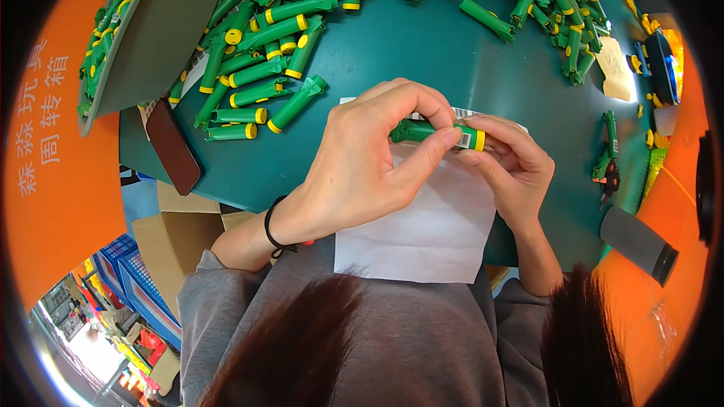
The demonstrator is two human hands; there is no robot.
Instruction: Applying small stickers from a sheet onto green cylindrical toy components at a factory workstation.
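Observation:
Between both hands lies a green plastic tube (pixel 416 131) with a yellow end cap and a small white barcode label near that cap. My left hand (pixel 385 147), a black band at its wrist, presses thumb and fingers over the label area. My right hand (pixel 513 162) grips the yellow cap end with thumb and fingertips. Under the hands a white label sheet (pixel 422 234) hangs over the table's near edge toward my lap. Part of a barcode strip shows at the sheet's top, behind the tube.
Green tubes with yellow caps (pixel 264 71) are heaped at the left, along the far side and far right of the green table (pixel 392 45). A grey bin (pixel 166 30), brown phone-like slab (pixel 173 147), dark grey cylinder (pixel 637 241) and orange boxes (pixel 60 166) surround it.

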